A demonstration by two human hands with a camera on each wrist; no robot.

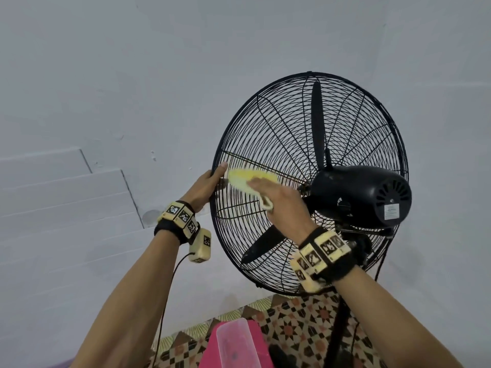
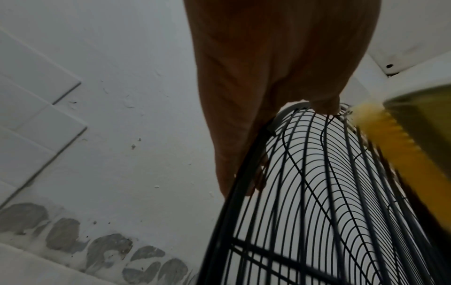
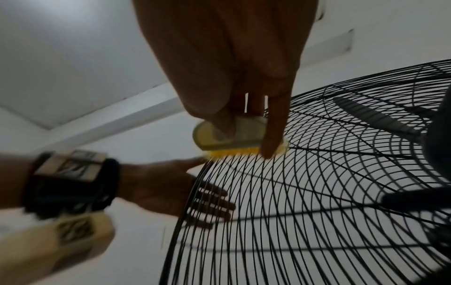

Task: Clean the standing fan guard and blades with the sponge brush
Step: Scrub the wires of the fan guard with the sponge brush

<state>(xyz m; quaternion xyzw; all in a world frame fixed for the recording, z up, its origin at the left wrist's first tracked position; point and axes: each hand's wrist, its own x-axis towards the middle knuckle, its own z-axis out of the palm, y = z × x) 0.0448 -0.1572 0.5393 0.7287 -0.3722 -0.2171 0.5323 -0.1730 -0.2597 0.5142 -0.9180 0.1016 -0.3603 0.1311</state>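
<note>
I see the black standing fan from behind, its wire guard (image 1: 265,123) tilted, with dark blades (image 1: 317,115) inside and the motor housing (image 1: 358,197) at the right. My left hand (image 1: 210,181) grips the guard's left rim; in the right wrist view its fingers (image 3: 212,208) show through the wires on the far side. My right hand (image 1: 281,200) holds the yellow sponge brush (image 1: 247,177) and presses its bristles (image 3: 231,153) on the rear guard (image 3: 317,192) near that rim. In the left wrist view the brush (image 2: 395,146) lies right beside my left thumb (image 2: 324,104).
A white wall (image 1: 132,88) stands close behind the fan. Below are a patterned tiled floor (image 1: 300,317), the fan's pole (image 1: 340,328) with its cable, and a clear plastic box (image 1: 233,343) on something pink. A thin cable hangs from my left wrist.
</note>
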